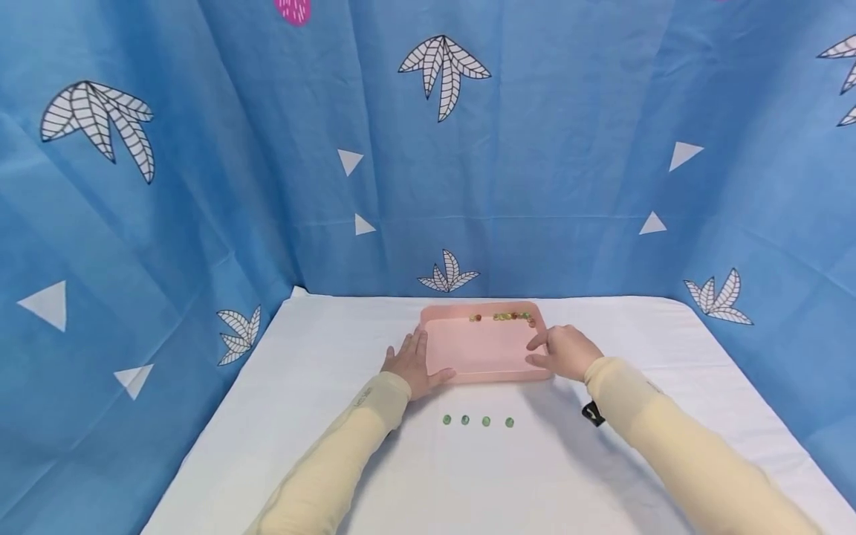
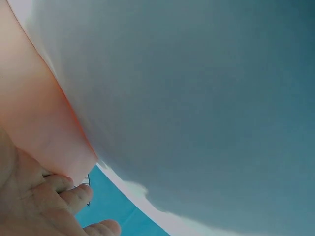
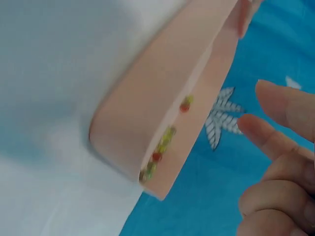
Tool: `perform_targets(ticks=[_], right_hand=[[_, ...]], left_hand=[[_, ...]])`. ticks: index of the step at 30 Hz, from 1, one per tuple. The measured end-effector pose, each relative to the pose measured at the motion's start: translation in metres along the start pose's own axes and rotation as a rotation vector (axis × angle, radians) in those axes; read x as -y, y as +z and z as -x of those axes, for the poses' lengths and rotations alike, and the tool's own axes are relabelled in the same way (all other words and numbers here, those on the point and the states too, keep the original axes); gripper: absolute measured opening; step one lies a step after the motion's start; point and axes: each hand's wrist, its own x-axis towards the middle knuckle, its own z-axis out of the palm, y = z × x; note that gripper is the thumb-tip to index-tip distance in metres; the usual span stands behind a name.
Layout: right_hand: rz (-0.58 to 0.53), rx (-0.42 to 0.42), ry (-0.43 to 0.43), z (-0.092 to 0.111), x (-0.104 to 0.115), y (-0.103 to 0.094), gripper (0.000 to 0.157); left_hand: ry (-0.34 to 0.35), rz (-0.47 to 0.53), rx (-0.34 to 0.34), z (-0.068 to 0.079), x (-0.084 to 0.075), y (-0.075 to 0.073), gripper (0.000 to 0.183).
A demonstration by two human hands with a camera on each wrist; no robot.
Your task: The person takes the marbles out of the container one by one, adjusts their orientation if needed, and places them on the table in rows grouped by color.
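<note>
A pink rectangular tray (image 1: 478, 349) sits toward the back of the white table. My left hand (image 1: 409, 368) rests along its left rim, fingers stretched toward the back and thumb lying at the front left corner. In the left wrist view, the left fingers (image 2: 74, 196) overlap the tray's edge. Over the tray's right side reaches my right hand (image 1: 565, 351), thumb and forefinger stretched apart with nothing between them. Its other fingers (image 3: 275, 196) are curled in. Small green, yellow and red glass marbles (image 3: 162, 142) lie along the tray's back wall.
Several green marbles (image 1: 486, 421) lie in a row on the table in front of the tray. A small black object (image 1: 592, 413) shows beside the right sleeve. Behind the white table (image 1: 321, 349) hangs a blue patterned curtain (image 1: 568, 148), which also flanks both sides.
</note>
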Motion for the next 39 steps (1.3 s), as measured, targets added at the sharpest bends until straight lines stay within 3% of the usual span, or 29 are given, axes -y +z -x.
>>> perform_targets(ticks=[7,18,27,39], right_hand=[[0.008,-0.033,0.09,-0.019,-0.016,-0.013,0.031],[0.044,-0.066,0.095,-0.04,-0.025,-0.023,0.024],[0.048,-0.032,0.154,-0.059,-0.023,-0.03,0.026],[0.025,0.042,0.217,-0.085,-0.021,-0.022,0.035]], left_hand=[[0.0,0.011,0.016,0.002,-0.003,0.001,0.111],[0.036,-0.006,-0.036,-0.002,-0.002,0.005,0.11],[0.032,-0.028,-0.025,-0.002,-0.001,0.004,0.109],[0.012,-0.023,0.012,-0.004,0.001,0.003,0.11]])
